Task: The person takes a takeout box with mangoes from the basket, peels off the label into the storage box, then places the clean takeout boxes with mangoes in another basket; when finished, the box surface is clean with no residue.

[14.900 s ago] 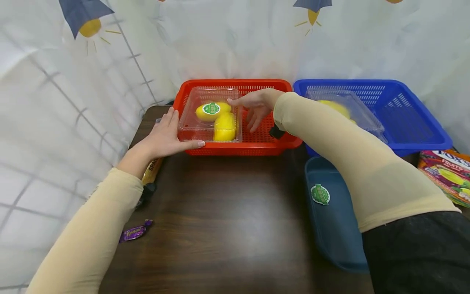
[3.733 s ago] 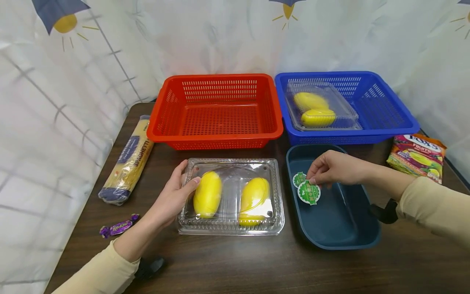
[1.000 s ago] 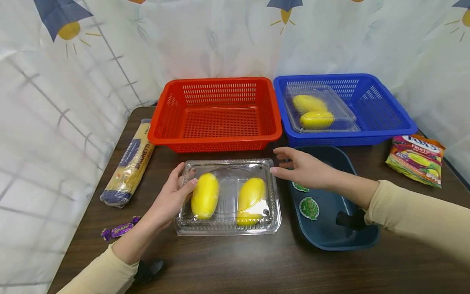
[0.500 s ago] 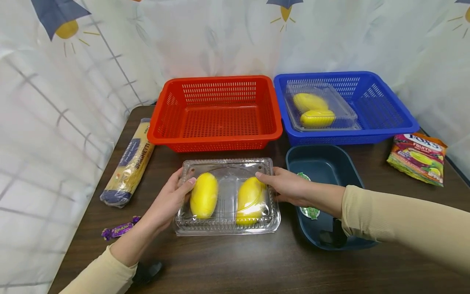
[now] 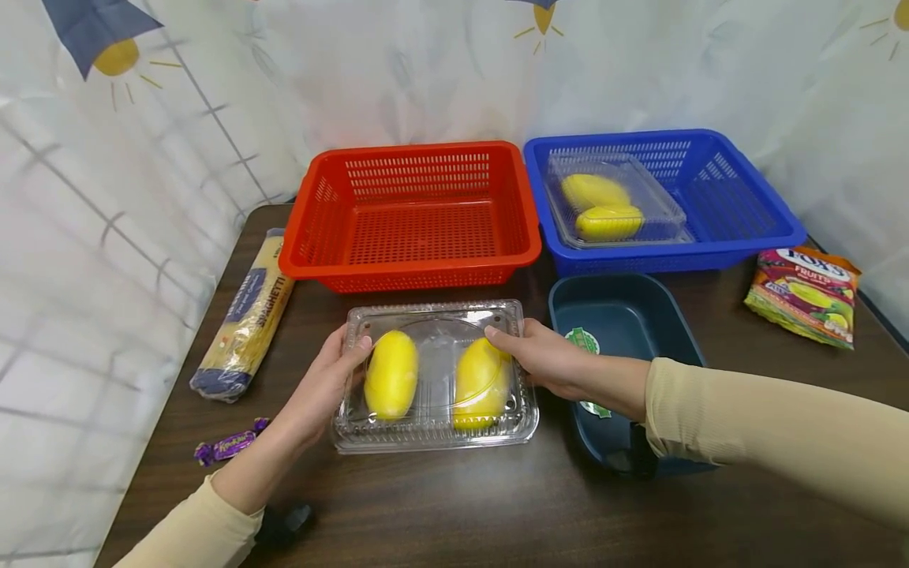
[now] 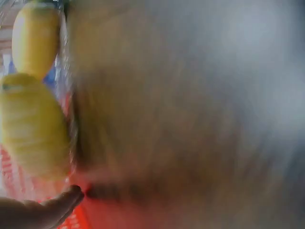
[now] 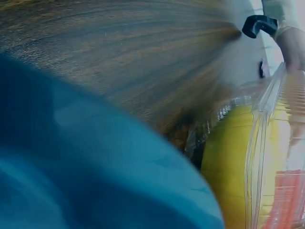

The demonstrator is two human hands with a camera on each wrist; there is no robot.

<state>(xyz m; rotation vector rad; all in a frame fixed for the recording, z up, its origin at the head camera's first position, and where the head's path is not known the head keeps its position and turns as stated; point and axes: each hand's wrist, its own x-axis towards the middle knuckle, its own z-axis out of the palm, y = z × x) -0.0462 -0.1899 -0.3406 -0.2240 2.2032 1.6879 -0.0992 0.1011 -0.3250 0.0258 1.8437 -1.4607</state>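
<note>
A clear plastic clamshell box (image 5: 438, 386), its lid down, is between my hands in front of the red basket. Inside it lie two yellow fruits that look like mangoes, one at the left (image 5: 392, 375) and one at the right (image 5: 480, 379). My left hand (image 5: 319, 390) grips the box's left side, thumb on top. The right hand (image 5: 550, 359) holds the opposite side the same way, its other fingers mostly hidden. Whether the box touches the table I cannot tell. Two green round stickers, one at the back (image 5: 584, 340) and one partly covered (image 5: 596, 409), lie in the dark blue tray (image 5: 611, 288).
Behind stand the red basket (image 5: 422, 272) and the blue basket (image 5: 738, 205), which contains another fruit box (image 5: 656, 205). At the left lie a spaghetti packet (image 5: 245, 315) and a purple-wrapped candy (image 5: 230, 446). A Fox's candy bag (image 5: 806, 296) lies at the right.
The fruit box has come from the red basket to the table's front. The sticker on its fruit is gone, and a second sticker is in the tray. My right hand has moved from the tray to grip the box.
</note>
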